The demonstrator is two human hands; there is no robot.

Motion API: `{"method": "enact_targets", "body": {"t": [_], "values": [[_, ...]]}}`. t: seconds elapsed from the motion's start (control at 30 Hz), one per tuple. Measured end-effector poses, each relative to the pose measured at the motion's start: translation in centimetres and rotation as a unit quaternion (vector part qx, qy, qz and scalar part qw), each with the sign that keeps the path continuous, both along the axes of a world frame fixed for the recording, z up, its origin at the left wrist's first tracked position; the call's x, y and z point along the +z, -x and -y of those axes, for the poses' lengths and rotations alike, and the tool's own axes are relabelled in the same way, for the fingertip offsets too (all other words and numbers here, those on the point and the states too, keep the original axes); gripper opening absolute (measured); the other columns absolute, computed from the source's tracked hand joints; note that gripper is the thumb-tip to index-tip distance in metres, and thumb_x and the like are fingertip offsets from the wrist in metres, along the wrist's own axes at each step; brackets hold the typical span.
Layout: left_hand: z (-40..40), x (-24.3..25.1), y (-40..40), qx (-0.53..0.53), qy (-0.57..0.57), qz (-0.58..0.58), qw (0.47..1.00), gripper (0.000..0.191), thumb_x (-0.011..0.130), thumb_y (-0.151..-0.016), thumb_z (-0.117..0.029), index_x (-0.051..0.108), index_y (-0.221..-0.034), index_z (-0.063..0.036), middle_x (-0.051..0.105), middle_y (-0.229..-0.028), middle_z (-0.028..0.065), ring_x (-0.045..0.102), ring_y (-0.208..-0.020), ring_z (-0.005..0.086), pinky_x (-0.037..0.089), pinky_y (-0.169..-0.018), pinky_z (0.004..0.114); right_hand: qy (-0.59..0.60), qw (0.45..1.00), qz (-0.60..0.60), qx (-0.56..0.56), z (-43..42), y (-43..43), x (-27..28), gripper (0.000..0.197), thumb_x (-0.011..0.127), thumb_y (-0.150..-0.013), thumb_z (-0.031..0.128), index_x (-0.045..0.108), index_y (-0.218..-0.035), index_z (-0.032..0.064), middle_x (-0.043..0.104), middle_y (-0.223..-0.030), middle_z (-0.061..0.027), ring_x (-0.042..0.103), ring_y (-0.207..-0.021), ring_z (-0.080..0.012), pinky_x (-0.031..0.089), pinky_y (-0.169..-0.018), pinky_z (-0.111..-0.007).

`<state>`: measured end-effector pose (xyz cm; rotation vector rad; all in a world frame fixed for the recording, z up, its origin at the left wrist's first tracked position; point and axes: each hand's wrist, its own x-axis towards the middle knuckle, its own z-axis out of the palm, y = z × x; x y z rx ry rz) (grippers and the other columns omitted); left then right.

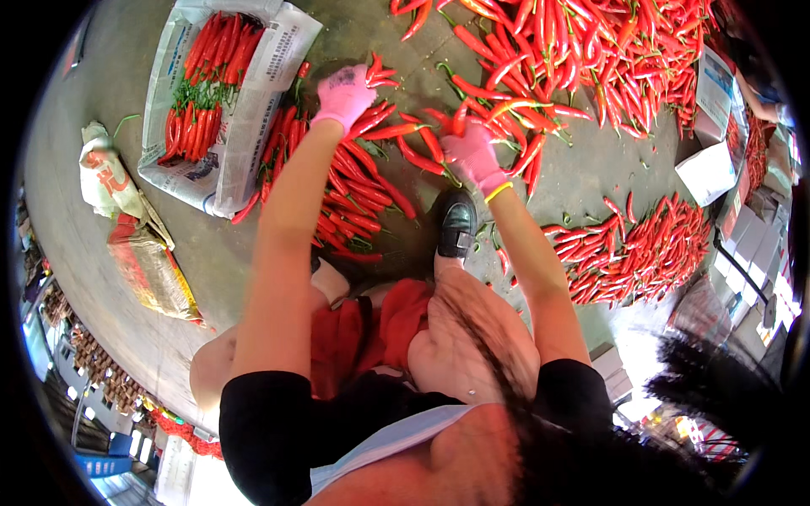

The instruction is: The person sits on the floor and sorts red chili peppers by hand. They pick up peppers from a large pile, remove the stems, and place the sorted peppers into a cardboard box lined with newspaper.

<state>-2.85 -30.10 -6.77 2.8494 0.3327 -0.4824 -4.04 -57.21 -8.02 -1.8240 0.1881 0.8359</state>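
Note:
My left hand [345, 98], in a pink glove, is closed around a few red chili peppers [381, 77] whose ends stick out to the right. My right hand [471, 155], in a pink glove with a yellow cuff, touches red chilies at the near edge of a large loose heap [557, 38]; its fingers are blurred and partly hidden. Below my left hand a pile of chilies [361, 190] lies on the floor. Left of it stands a newspaper-lined box [243, 145] holding two rows of chilies [224, 47], their green stems meeting in the middle.
A smaller chili heap [639, 253] lies at the right. A printed woven sack [152, 272] lies on the concrete floor at the left. My shoe [457, 224] is between the piles. At the far right are another newspaper-lined box [715, 88] and a person's arm [756, 104].

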Motion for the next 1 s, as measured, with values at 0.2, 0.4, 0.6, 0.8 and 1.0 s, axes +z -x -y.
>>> {"method": "enact_targets", "body": {"t": [0.2,0.4,0.6,0.8,1.0], "values": [[-4.6,4.9,2.6,0.114,0.214,0.057,0.969,0.031,0.066,-0.075,-0.022,0.064,-0.104,-0.0117,0.067,-0.086,0.0067,0.065,-0.075,0.0267,0.049,-0.069,0.037,0.16,0.959,0.211,0.102,-0.2,0.2,5.2,0.028,0.065,-0.075,0.019,0.063,-0.099,0.005,0.067,-0.09,-0.0181,0.065,-0.084,-0.0351,0.051,-0.072,-0.045],[-0.6,6.9,6.0,0.206,0.464,0.037,0.861,0.04,0.07,-0.077,-0.016,0.061,-0.115,-0.0043,0.064,-0.089,0.0001,0.06,-0.08,0.0123,0.048,-0.073,0.03,0.329,0.76,0.312,0.465,-5.8,6.0,2.3,0.021,0.064,-0.081,0.018,0.061,-0.101,0.0118,0.066,-0.098,-0.0103,0.067,-0.091,-0.0264,0.053,-0.073,-0.04],[3.9,1.5,9.1,-0.215,0.028,0.009,0.976,0.048,0.072,-0.073,-0.026,0.056,-0.116,-0.0145,0.056,-0.114,0.01,0.061,-0.101,0.0279,0.049,-0.082,0.043,0.225,0.67,0.334,0.624,-5.0,9.4,4.6,0.039,0.067,-0.079,0.024,0.056,-0.113,0.009,0.066,-0.102,-0.0101,0.066,-0.096,-0.0229,0.051,-0.081,-0.04],[-3.8,3.2,11.1,-0.295,0.04,-0.072,0.952,0.048,0.071,-0.071,-0.022,0.056,-0.116,-0.013,0.058,-0.117,0.0108,0.059,-0.107,0.0284,0.046,-0.091,0.041,0.233,0.85,0.303,0.361,-4.2,5.5,7.9,0.031,0.065,-0.08,0.026,0.059,-0.107,0.0114,0.063,-0.106,-0.0098,0.063,-0.1,-0.0259,0.05,-0.081,-0.042],[-0.6,10.0,7.1,-0.144,0.104,-0.033,0.983,0.052,0.07,-0.074,-0.03,0.057,-0.119,-0.0077,0.059,-0.12,0.0144,0.056,-0.112,0.0319,0.044,-0.097,0.04,0.367,0.8,0.289,0.376,-6.1,3.8,1.1,0.021,0.053,-0.088,0.019,0.06,-0.107,0.0124,0.064,-0.109,-0.0083,0.063,-0.101,-0.0243,0.047,-0.082,-0.048]]}}
